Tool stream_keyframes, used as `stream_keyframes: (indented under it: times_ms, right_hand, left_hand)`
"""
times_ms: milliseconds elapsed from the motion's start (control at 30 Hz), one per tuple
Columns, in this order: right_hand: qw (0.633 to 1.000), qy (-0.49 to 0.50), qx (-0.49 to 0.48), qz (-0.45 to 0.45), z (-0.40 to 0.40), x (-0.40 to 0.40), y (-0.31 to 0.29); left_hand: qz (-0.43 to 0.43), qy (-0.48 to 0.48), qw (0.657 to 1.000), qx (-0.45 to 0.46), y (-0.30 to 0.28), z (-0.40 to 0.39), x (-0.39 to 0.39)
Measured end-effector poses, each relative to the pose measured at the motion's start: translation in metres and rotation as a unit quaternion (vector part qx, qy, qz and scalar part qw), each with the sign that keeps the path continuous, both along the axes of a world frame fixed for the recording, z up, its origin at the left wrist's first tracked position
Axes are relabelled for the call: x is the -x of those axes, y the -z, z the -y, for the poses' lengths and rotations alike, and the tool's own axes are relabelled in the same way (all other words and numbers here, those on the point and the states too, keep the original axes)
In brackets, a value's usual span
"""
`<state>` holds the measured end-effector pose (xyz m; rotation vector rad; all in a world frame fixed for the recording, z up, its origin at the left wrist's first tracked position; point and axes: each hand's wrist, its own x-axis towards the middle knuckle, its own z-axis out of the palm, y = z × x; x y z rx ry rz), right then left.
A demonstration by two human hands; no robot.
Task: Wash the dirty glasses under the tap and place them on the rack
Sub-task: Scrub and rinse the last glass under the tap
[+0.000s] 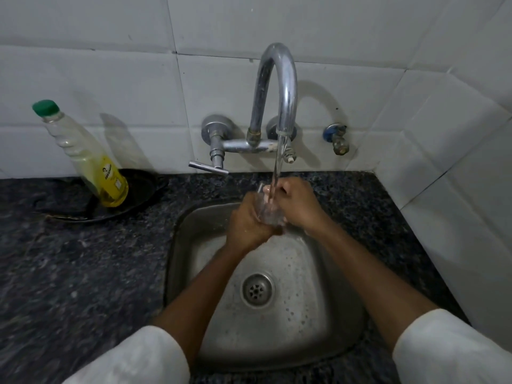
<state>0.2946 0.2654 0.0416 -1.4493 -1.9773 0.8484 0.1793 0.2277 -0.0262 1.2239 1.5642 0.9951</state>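
Observation:
A clear drinking glass (266,209) is held upright over the steel sink (194,239), under the stream running from the curved chrome tap (279,87). My left hand (249,223) wraps the glass from the left and lower side. My right hand (296,203) grips it from the right, with fingers at its rim where the water lands. Most of the glass is hidden by my fingers. No rack and no other glasses are in view.
A yellow dish-soap bottle (91,159) with a green cap leans in a dark shallow dish (138,195) on the black granite counter (69,273) at the left. White tiled walls close in behind and on the right. The tap lever (207,167) juts out to the left.

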Motion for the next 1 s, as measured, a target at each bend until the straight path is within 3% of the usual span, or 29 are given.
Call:
stream_keyframes:
  times_ms: [67,133,167,233,267,300,333,400,467,500,533,567,633,700,767,833,900,967,1000]
  right_hand:
    - [0.998,-0.041,0.016,-0.039,0.004,-0.007,-0.004]
    - [0.994,-0.083,0.033,-0.058,0.007,-0.010,-0.005]
    - [0.995,-0.091,0.028,-0.037,0.007,-0.009,-0.003]
    - [0.997,-0.070,0.011,0.033,0.004,-0.003,0.003]
    - [0.998,-0.045,0.012,0.046,0.002,0.000,0.006]
    - [0.999,-0.024,0.016,0.043,0.002,0.001,0.008]
    - [0.999,-0.017,0.014,0.029,0.002,0.000,0.009]
    - [0.998,-0.055,0.016,-0.017,0.005,-0.004,0.008]
    - [0.991,-0.114,0.026,-0.062,0.010,-0.008,0.009]
    - [0.990,-0.122,0.025,-0.064,0.011,-0.008,0.010]
    - [0.992,-0.111,0.019,-0.049,0.010,-0.008,0.012]
    - [0.996,-0.087,0.024,-0.024,0.008,-0.008,0.014]
    - [0.997,-0.019,0.072,0.034,0.008,-0.009,0.018]
    - [0.987,0.055,0.149,0.004,0.013,-0.007,0.026]
    - [0.955,0.151,0.225,-0.120,0.015,-0.004,0.035]
    - [0.892,0.240,0.294,-0.244,0.014,-0.004,0.044]
    - [0.811,0.268,0.382,-0.354,0.015,-0.005,0.055]
    - [0.738,0.263,0.443,-0.436,0.021,0.004,0.066]
    - [0.718,0.264,0.456,-0.454,0.025,0.012,0.071]
  left_hand:
    - [0.211,0.120,0.966,0.087,-0.011,-0.002,0.021]
    - [0.319,0.192,0.919,0.132,-0.008,-0.004,0.032]
    - [0.291,0.177,0.932,0.127,-0.006,-0.002,0.028]
    - [0.053,0.048,0.994,0.081,0.002,-0.001,0.008]
    - [-0.057,-0.011,0.997,0.059,0.006,-0.002,0.000]
    - [-0.099,-0.046,0.994,0.030,0.010,0.000,-0.006]
    - [-0.069,-0.036,0.997,0.017,0.013,0.002,-0.006]
    - [0.126,0.047,0.989,0.061,0.007,0.004,0.009]
    - [0.315,0.157,0.924,0.150,0.003,0.009,0.029]
    - [0.350,0.188,0.901,0.177,0.003,0.011,0.033]
    - [0.330,0.186,0.907,0.185,0.005,0.011,0.032]
    - [0.263,0.165,0.934,0.177,0.005,0.011,0.027]
    - [-0.019,0.092,0.987,0.128,0.005,0.007,0.012]
    - [-0.289,0.053,0.954,0.056,-0.002,0.005,0.004]
    - [-0.346,0.085,0.934,0.006,-0.004,0.003,0.006]
    - [-0.278,0.108,0.954,-0.031,-0.007,0.004,0.017]
    - [-0.178,0.053,0.978,-0.094,-0.013,0.013,0.025]
    - [-0.130,0.001,0.977,-0.172,-0.016,0.019,0.025]
    - [-0.139,-0.006,0.971,-0.195,-0.015,0.019,0.024]
